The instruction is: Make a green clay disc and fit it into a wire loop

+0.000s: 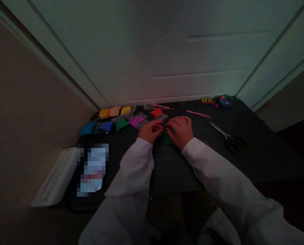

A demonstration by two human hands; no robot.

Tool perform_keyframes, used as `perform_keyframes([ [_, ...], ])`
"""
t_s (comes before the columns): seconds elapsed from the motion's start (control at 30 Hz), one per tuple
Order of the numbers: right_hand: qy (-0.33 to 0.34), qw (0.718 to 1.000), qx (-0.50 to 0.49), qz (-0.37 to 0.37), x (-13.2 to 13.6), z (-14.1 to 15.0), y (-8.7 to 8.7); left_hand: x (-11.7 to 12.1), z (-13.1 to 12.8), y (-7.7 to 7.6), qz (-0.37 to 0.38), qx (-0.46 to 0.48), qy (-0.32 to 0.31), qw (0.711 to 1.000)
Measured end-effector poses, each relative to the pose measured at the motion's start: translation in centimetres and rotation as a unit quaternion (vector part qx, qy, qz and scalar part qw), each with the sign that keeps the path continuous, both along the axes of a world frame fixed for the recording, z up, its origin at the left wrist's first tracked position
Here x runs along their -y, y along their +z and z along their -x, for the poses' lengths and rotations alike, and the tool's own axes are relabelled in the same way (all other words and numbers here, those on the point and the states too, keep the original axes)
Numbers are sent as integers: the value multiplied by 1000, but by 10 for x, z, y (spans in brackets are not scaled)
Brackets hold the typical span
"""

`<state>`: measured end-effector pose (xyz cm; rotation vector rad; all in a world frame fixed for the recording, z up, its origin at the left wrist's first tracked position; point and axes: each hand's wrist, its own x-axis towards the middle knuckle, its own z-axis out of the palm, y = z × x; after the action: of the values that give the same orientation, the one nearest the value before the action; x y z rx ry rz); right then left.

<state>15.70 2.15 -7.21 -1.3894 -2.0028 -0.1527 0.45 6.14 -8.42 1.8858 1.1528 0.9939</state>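
A flat, rounded green piece of modelling clay [168, 136] lies on the dark table between my hands, partly covered by the right one. My right hand [180, 131] bends over it, thumb and fingers drawn together at the green piece's upper edge. Just to the left, my left hand [151, 131] is closed with thumb and fingertips nearly meeting. Anything tiny between the left fingertips is too dim to make out. Beyond the hands lies an orange-red clay packet [157, 112], with a magenta packet [136, 120] to its left.
Blue [107, 127], green [122, 124] and yellow [104, 113] clay packets sit at the back left. A phone [94, 170] lies near a white object [56, 177]. Pink tweezers [198, 114], scissors [226, 135] and a colourful clay model [226, 101] are on the right.
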Motion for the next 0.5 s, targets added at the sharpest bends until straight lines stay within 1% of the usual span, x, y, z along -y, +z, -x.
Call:
perform_keyframes([
  [0.23, 1, 1000, 0, -2, -1, 1, -1, 1, -4, 1, 21, 1, 0, 1000],
  [0.5, 0, 1000, -4, -1, -1, 0, -2, 3, -3, 3, 17, -10, 6, 1000],
])
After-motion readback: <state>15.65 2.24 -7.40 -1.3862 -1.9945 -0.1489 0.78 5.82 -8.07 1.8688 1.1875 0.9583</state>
